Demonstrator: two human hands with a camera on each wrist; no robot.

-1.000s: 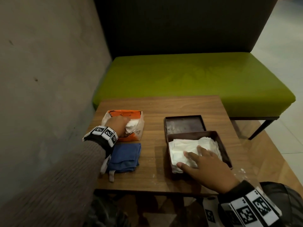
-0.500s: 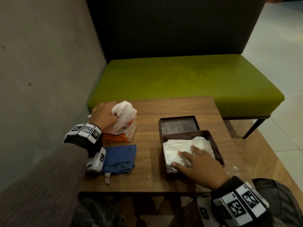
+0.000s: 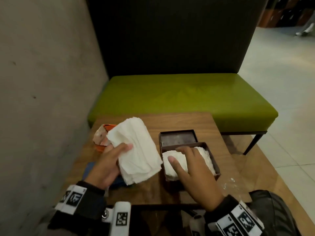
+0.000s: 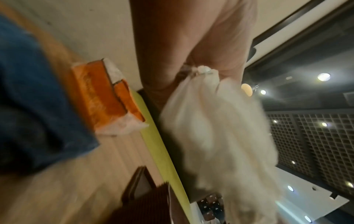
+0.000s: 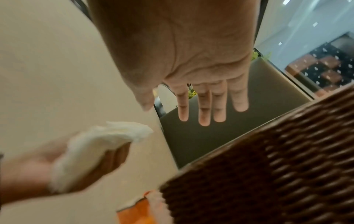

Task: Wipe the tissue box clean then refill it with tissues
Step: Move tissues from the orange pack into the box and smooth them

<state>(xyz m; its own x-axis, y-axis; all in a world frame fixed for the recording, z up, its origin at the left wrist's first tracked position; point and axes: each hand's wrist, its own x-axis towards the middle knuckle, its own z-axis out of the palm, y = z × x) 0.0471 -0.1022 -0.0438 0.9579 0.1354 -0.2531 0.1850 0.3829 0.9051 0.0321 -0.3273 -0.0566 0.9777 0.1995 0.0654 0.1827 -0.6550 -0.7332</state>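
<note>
The brown woven tissue box [image 3: 215,165] sits open on the wooden table, with white tissues [image 3: 205,155] inside and its lid [image 3: 178,138] lying just behind it. My left hand [image 3: 117,160] grips a thick stack of white tissues [image 3: 136,150] in the air, left of the box. The thumb is on top and the fingers are underneath. My right hand [image 3: 187,162] hovers over the box with straight, spread fingers [image 5: 204,109]. The right wrist view shows the box wall [image 5: 268,174] and the stack of tissues [image 5: 86,151]. The left wrist view is blurred and shows the held tissues [image 4: 210,128].
The opened orange tissue pack [image 3: 102,138] lies at the table's back left. A blue cloth [image 3: 89,169] lies under my left hand, mostly hidden. A green bench [image 3: 184,99] stands behind the table and a grey wall [image 3: 42,99] runs along the left.
My left hand has pulled a stack of tissues out of the orange pack, lifted it and carried it right toward the box. My right hand has risen off the tissues in the box.
</note>
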